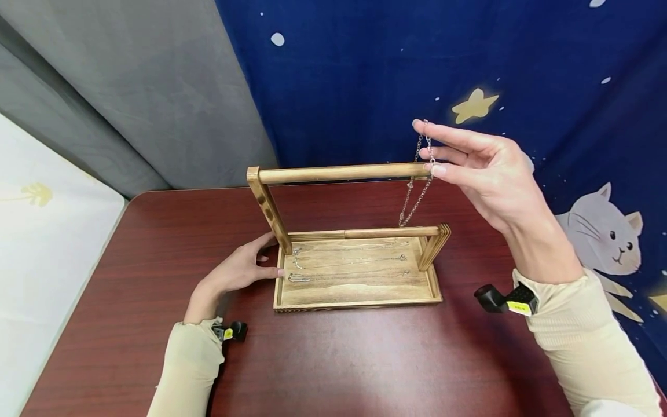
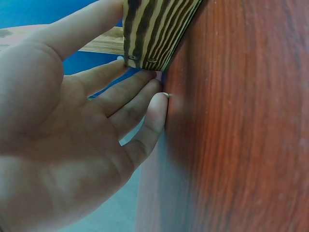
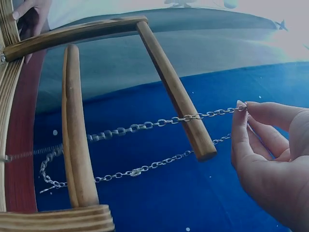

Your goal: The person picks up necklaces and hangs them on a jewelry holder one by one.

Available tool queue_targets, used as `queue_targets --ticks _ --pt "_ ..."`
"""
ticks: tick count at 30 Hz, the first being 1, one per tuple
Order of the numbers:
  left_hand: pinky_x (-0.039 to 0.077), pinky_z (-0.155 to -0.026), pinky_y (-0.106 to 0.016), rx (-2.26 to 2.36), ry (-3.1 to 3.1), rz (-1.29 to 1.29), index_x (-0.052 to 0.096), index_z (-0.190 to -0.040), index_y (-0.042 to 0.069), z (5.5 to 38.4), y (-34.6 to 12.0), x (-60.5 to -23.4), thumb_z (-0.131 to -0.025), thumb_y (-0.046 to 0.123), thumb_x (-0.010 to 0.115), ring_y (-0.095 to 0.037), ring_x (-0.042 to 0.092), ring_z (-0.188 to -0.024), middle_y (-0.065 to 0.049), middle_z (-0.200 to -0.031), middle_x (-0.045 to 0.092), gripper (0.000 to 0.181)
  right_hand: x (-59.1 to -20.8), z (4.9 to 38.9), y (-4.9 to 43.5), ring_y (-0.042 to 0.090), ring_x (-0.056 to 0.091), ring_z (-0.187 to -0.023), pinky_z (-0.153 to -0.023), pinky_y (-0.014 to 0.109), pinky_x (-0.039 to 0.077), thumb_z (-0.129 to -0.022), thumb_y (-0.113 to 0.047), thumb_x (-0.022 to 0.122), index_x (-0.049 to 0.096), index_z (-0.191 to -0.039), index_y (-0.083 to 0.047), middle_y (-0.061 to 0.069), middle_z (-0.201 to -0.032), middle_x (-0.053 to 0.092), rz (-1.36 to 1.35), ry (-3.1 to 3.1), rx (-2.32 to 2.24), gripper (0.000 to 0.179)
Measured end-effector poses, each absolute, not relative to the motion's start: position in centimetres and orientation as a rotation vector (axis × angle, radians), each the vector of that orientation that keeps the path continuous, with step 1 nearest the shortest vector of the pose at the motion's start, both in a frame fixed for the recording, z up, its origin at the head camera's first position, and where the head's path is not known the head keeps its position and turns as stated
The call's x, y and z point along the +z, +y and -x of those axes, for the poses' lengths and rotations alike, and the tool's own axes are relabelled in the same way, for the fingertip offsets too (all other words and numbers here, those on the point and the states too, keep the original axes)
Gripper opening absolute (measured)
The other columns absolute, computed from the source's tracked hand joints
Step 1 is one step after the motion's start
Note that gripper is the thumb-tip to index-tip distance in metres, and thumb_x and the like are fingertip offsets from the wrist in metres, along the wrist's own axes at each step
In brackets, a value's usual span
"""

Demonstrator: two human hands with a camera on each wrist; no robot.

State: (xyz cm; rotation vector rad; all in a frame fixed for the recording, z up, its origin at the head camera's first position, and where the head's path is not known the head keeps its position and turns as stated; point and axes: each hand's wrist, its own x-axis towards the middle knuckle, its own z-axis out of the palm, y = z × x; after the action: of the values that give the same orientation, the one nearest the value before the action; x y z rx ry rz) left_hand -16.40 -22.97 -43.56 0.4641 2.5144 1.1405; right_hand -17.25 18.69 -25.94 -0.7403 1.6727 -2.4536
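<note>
My right hand (image 1: 484, 168) is raised at the free end of the upper bar (image 1: 344, 172) of a wooden jewelry stand. Between its thumb and fingers it holds a silver chain necklace (image 3: 140, 126), whose loop goes round that bar end. The necklace hangs down behind the lower bar (image 1: 391, 233). Low at the stand's left end, my left hand (image 1: 239, 266) grips the tray (image 1: 359, 306), thumb on the side rim and fingers at the back corner. In the left wrist view the wooden corner (image 2: 154, 34) lies against the thumb and fingertips.
Several thin necklaces (image 1: 344, 260) lie along the tray floor. The stand is on a dark red wooden table (image 1: 333, 359). A blue curtain (image 1: 354, 75) with a cat and stars hangs behind, beside a grey curtain (image 1: 156, 87) on the left.
</note>
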Motion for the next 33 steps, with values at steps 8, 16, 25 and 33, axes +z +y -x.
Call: queue_targets --ticks 8,16,25,33 --pt "0.046 -0.102 -0.050 1.130 2.516 -0.455 0.028 -0.156 0.007 16.4 -22.8 -43.6 -0.084 0.025 0.082 -0.037 0.054 -0.124 -0.017 -0.154 0.038 0.092 -25.9 17.2 17.6 0.031 0.068 -0.103 -0.081 0.037 0.059 -0.084 0.028 0.056 0.054 -0.135 0.011 0.019 -0.142 0.053 0.767 1.601 -2.443 0.054" --pt "0.046 -0.101 -0.051 1.129 2.515 -0.463 0.029 -0.156 0.008 16.4 -22.7 -43.7 -0.085 0.026 0.081 -0.037 0.054 -0.125 -0.017 -0.155 0.038 0.091 -26.0 17.2 16.4 0.033 0.067 -0.106 -0.085 0.036 0.057 -0.086 0.021 0.061 0.057 -0.132 0.012 0.021 -0.135 0.059 0.813 1.730 -2.355 0.047" --pt "0.048 -0.099 -0.050 1.125 2.536 -0.448 0.028 -0.156 0.005 16.2 -23.1 -43.9 -0.084 0.025 0.081 -0.037 0.056 -0.122 -0.018 -0.154 0.038 0.091 -25.8 17.7 14.6 0.032 0.068 -0.106 -0.093 0.039 0.054 -0.089 0.013 0.065 0.061 -0.131 0.006 0.020 -0.129 0.063 0.741 1.772 -2.291 0.043" --pt "0.047 -0.100 -0.050 1.156 2.505 -0.440 0.027 -0.156 0.005 16.0 -23.0 -43.9 -0.084 0.025 0.082 -0.039 0.056 -0.122 -0.018 -0.155 0.036 0.093 -25.3 18.2 13.2 0.032 0.067 -0.108 -0.093 0.040 0.054 -0.089 0.009 0.067 0.061 -0.130 0.004 0.020 -0.127 0.065 0.745 1.848 -2.204 0.042"
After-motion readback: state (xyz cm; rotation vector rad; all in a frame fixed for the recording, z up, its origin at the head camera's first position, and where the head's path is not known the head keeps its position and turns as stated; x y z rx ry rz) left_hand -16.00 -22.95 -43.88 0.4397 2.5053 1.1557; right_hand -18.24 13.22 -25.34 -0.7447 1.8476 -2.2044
